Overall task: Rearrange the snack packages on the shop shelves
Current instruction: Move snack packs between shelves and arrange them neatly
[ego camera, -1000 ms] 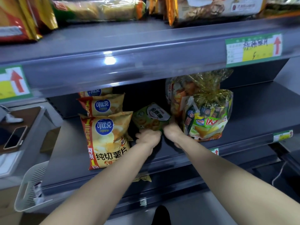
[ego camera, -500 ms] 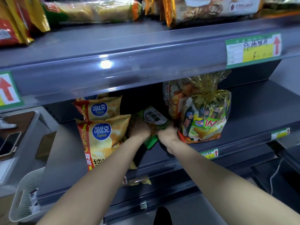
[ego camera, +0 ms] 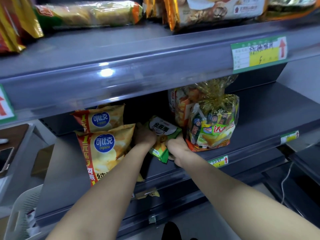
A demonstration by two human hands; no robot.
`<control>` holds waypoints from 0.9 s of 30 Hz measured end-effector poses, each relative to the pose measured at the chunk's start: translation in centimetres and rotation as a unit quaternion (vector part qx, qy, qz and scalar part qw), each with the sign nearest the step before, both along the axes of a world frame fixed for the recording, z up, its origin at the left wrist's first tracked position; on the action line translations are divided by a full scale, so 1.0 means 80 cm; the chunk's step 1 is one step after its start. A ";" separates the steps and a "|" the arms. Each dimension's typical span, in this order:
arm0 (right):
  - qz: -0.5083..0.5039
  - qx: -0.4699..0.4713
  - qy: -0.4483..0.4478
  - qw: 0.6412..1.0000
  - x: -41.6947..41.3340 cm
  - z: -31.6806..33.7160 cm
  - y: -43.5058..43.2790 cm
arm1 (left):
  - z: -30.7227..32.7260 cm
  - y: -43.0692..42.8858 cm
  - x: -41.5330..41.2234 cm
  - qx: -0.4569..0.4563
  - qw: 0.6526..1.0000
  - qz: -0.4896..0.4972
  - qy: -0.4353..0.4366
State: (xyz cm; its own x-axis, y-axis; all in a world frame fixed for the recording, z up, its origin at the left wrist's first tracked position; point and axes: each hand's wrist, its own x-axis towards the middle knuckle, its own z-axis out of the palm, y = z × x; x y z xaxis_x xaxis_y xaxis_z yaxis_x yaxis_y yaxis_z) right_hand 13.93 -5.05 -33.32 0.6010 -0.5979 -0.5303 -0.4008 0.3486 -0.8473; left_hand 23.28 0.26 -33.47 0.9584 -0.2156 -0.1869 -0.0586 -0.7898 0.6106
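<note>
A small green snack pack (ego camera: 161, 131) with a white label sits tilted on the middle grey shelf (ego camera: 259, 118), held from both sides. My left hand (ego camera: 144, 136) grips its left edge and my right hand (ego camera: 176, 148) grips its lower right corner. Left of it stand two yellow and orange Copico chip bags (ego camera: 103, 146), one behind the other. To the right stands a clear gift bag of mixed snacks (ego camera: 213, 126) tied with gold ribbon, with another bag behind it.
The upper shelf (ego camera: 138, 54) overhangs close above and carries several biscuit and snack packs (ego camera: 90, 13). Price tags (ego camera: 258, 53) line the shelf fronts. A white plastic basket (ego camera: 19, 213) stands at lower left beside a counter with a phone (ego camera: 5, 158).
Both hands have pushed deeper into the shelf and closed on the green pack, which has tipped from upright to slanted. The view has moved closer.
</note>
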 end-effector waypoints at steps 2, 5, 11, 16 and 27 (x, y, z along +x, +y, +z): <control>-0.002 0.015 -0.014 1.000 -0.006 -0.001 0.000 | 0.005 -0.003 -0.007 0.051 0.999 -0.006 0.014; -0.005 0.004 -0.025 1.000 -0.016 0.005 0.000 | 0.021 -0.009 -0.028 0.085 0.996 0.019 0.024; 0.048 0.032 -0.011 0.998 -0.051 0.026 -0.008 | 0.068 -0.021 -0.064 0.079 0.996 0.050 -0.007; 0.067 0.050 -0.029 0.996 -0.072 0.046 -0.013 | 0.111 -0.015 -0.101 0.059 0.997 0.013 -0.051; 0.096 0.028 -0.107 0.989 -0.106 0.098 -0.003 | 0.171 0.057 -0.149 -0.006 0.996 -0.021 -0.084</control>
